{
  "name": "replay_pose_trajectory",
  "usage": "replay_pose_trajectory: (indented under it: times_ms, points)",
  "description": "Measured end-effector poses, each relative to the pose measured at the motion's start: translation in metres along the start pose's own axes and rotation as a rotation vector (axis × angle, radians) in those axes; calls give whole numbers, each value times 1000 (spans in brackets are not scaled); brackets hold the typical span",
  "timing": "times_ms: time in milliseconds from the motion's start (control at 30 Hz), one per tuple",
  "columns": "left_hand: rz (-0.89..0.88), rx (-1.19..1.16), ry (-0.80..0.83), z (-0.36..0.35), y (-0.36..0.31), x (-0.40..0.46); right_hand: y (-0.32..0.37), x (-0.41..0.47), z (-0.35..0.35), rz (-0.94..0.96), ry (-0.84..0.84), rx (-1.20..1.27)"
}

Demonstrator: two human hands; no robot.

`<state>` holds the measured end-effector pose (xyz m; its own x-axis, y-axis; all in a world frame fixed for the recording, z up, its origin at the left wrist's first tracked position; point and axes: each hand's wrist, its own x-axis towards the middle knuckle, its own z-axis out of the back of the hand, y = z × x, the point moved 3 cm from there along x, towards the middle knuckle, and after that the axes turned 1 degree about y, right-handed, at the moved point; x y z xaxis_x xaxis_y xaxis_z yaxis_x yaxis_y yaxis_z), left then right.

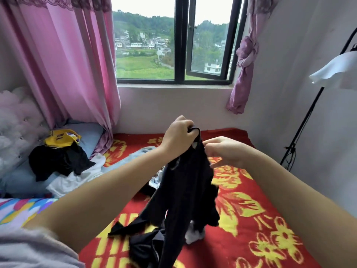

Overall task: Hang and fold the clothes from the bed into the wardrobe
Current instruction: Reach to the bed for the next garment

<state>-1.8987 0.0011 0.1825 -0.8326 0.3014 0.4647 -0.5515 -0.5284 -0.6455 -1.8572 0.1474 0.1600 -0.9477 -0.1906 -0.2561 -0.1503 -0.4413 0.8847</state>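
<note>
Left hand [178,132] grip: fingers curled tight round the top edge of a black garment [185,190], held up over the middle of the bed [241,219]. Right hand [225,150] grip: narrow, fingertips pinching the same garment just below the left hand, at its right edge. Garment hangs down from both hands; lower end trails onto the red-and-yellow floral blanket [270,238] near the bed's front edge, touching more dark cloth and a small white item [194,235] there. Near the bed's far left corner: a black garment pile [58,163] on a blue pillow [90,136], a yellow piece [59,140] on top, white cloth [77,178] just beside it. Pink curtain [77,64] at left, window [173,45] behind.
</note>
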Motion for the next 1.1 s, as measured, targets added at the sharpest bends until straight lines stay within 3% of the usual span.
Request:
replay_pose_trajectory:
  times_ms: [100,300,567,733,900,1100]
  points:
    - [50,52,62,-3,-4,11,11,-9,-23,50,63,17]
    - [81,19,172,4,-15,17,8,4,-26,157,-392,-88]
    - [191,188,22,84,36,38,-48,12,43,-166,-390,-348]
    - [280,234,9,93,83,25,-24,7,80,53,-508,-316]
    - [361,-465,34,88,86,9,5,-4,93,162,-391,-101]
    - [305,-408,78,109,72,20,23,-32,123,173,-60,-107]
